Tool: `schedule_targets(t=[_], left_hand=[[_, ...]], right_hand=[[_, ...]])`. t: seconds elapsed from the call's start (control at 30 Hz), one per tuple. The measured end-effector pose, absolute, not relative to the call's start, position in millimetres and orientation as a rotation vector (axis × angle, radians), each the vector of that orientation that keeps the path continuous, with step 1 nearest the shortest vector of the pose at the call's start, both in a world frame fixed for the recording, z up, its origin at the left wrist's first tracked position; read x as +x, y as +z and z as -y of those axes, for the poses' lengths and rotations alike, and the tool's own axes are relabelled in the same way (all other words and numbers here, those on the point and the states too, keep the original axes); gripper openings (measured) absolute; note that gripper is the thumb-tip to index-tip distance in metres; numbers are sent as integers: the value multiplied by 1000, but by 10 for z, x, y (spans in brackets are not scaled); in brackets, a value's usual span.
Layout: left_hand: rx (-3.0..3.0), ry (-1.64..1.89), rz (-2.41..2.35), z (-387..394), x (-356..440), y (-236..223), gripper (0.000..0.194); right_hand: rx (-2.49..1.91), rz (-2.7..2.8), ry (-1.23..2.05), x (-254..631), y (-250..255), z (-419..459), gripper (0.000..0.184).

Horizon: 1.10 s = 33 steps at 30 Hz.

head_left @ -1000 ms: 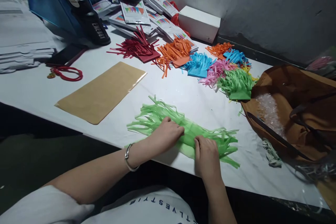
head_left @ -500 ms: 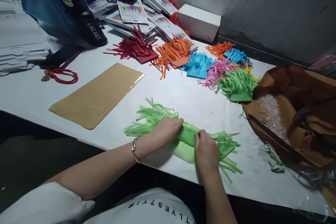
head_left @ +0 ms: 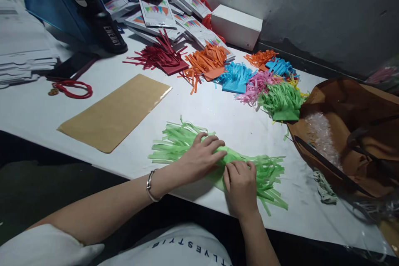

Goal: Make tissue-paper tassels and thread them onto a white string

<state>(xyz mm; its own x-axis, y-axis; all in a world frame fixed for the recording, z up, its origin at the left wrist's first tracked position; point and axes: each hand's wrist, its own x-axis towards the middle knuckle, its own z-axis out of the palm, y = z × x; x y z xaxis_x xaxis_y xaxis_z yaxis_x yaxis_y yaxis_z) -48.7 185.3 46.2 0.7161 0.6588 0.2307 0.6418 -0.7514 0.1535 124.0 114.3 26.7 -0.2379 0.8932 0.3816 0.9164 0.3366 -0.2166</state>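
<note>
A light green fringed tissue paper sheet lies spread at the table's front edge, cut into strips at both ends with an uncut band in the middle. Resting on that band, my left hand has its fingers apart and stretched out, flat on the paper. Just to its right, my right hand is closed, with bent fingers and thumb gripping the band. The hands hide part of the middle. Behind lie folded tissue fringes: dark red, orange, blue, pink and green.
A brown paper envelope lies to the left, near a red cord. Printed packets and a white box stand along the wall. On the right is an open brown bag; a blue bag stands back left.
My left hand has loosened from a closed grip and spread its fingers over the paper. The right hand has shifted slightly left. The green sheet's middle lies flatter.
</note>
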Motion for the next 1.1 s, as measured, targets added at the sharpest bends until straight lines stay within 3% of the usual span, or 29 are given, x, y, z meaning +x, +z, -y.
schedule_targets(t=[0.1, 0.33, 0.57, 0.7, 0.87, 1.1], left_hand=[[2934, 434, -894, -1808, -547, 380, 12], [2863, 458, -836, -1772, -700, 265, 20], [2718, 427, -1075, -1711, -704, 340, 20], [2600, 322, -1339, -1786, -614, 377, 19], [2562, 181, -1423, -1898, -532, 395, 18], [2577, 260, -1422, -1881, -521, 411, 13]], right_hand=[[-1585, 2179, -11, 1220, 316, -1139, 10], [-1552, 2312, -51, 1364, 237, -1031, 20], [-1694, 2219, -22, 1427, 267, -1034, 16], [-1950, 2168, -121, 1331, 306, -1197, 20], [-2071, 2054, -272, 1274, 345, -1230, 10], [-1643, 2271, -26, 1217, 291, -1137, 12]])
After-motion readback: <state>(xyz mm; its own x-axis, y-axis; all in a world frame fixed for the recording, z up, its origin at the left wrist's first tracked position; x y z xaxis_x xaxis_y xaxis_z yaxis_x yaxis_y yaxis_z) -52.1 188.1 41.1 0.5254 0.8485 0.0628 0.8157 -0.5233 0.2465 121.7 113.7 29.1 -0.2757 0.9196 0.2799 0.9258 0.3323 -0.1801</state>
